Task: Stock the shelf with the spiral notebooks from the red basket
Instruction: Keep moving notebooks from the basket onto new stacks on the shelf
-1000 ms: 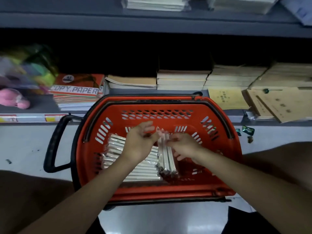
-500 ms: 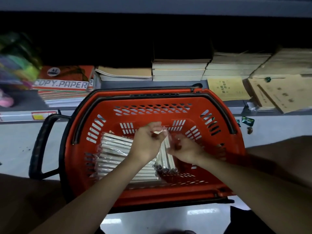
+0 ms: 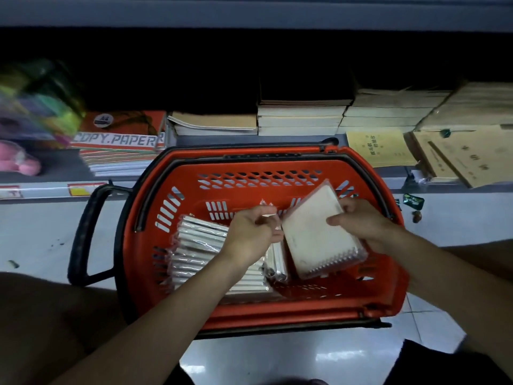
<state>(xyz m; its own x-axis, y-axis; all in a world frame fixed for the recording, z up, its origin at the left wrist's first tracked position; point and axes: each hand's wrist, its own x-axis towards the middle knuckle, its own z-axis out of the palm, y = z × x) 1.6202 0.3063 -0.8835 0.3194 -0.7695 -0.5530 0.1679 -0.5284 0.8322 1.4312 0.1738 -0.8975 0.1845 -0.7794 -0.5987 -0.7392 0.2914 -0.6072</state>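
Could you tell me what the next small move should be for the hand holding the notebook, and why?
Probably lift it clear and carry it to the shelf. The right hand already grips one wrapped notebook, tilted above the red basket, and the left hand pinches only plastic wrap beside it.

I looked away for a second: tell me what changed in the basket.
The right hand has pulled one cream plastic-wrapped spiral notebook up out of the upright bundle, its cover now showing. The left hand still pinches plastic wrap. The red plastic basket and the flat-lying notebook stack stayed put.
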